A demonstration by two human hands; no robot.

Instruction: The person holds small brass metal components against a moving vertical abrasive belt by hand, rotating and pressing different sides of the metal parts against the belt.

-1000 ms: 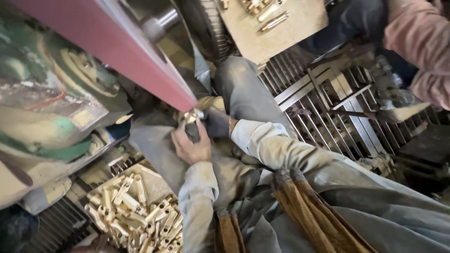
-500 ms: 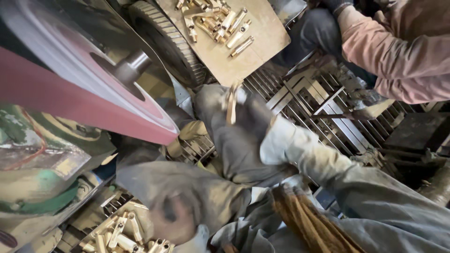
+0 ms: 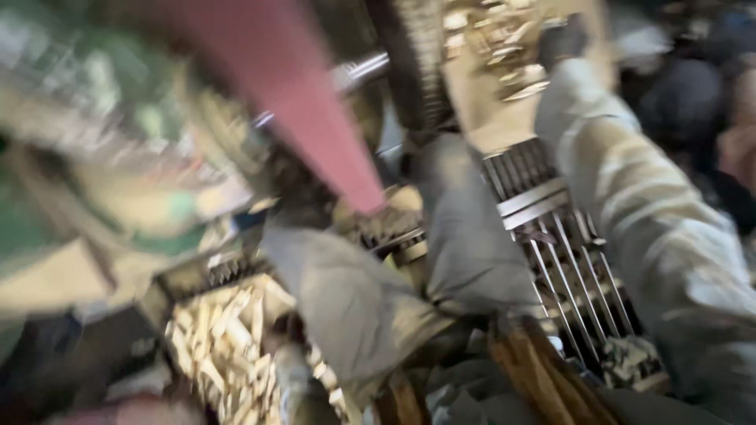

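Observation:
The picture is heavily blurred. My right hand (image 3: 564, 41), dark and apparently gloved, reaches up to a tan board (image 3: 504, 118) with several brass pieces (image 3: 504, 35) on it; blur hides whether it holds one. Its pale grey sleeve (image 3: 630, 197) runs down the right side. My left hand (image 3: 293, 376) is low by a tray of short brass rods (image 3: 220, 338) at the bottom left, and its grip cannot be made out. A red abrasive belt (image 3: 315, 118) slants down the middle above my grey-trousered knees (image 3: 465, 236).
A green machine body (image 3: 94, 181) fills the left. A metal grate (image 3: 567, 252) lies under my right arm. A dark ribbed wheel (image 3: 413, 63) stands beside the board. Another person in dark and pink clothing (image 3: 709, 102) is at the top right.
My right hand has risen from in front of my knee, where it held a brass piece, up to the board. My left hand stays low at the rod tray. The view swung sharply and blurred.

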